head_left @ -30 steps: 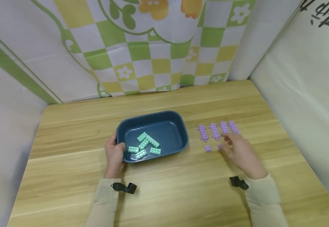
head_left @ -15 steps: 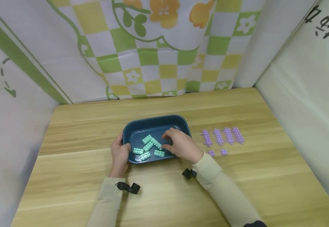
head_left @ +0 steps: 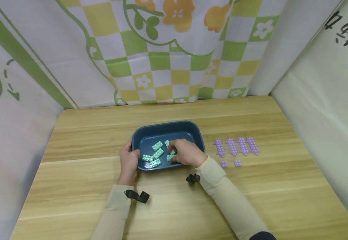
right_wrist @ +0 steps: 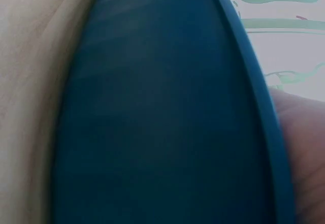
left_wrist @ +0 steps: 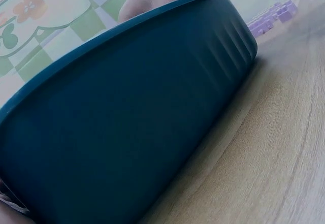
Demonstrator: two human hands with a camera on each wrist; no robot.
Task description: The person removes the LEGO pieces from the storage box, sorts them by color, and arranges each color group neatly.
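A dark blue plastic bin [head_left: 169,126] sits on the wooden table. My left hand [head_left: 129,163] grips its left end, thumb over the rim. Inside lie several mint-green building bricks, among them a studded one [head_left: 155,163] near the front wall. My right hand [head_left: 187,152] reaches over the bin's right front, curled fingers and thumb around a long green brick [head_left: 167,143], mostly hidden under the fingers. A shorter green brick [head_left: 169,157] shows by the thumb. In the right wrist view the bin's outer wall [right_wrist: 162,102] fills the middle, with part of the hand beyond the rim.
Right of the bin, several long purple bricks [head_left: 231,147] stand in a row. Two small square purple bricks [head_left: 237,163] lie in front of them. A checkered curtain [head_left: 174,70] hangs behind the table's far edge, and a white wall panel [head_left: 321,100] borders the right side.
My right hand left a small purple brick beside the other one, moved left into the bin, and closed on the long green brick, which shifted right. My left hand kept its grip.
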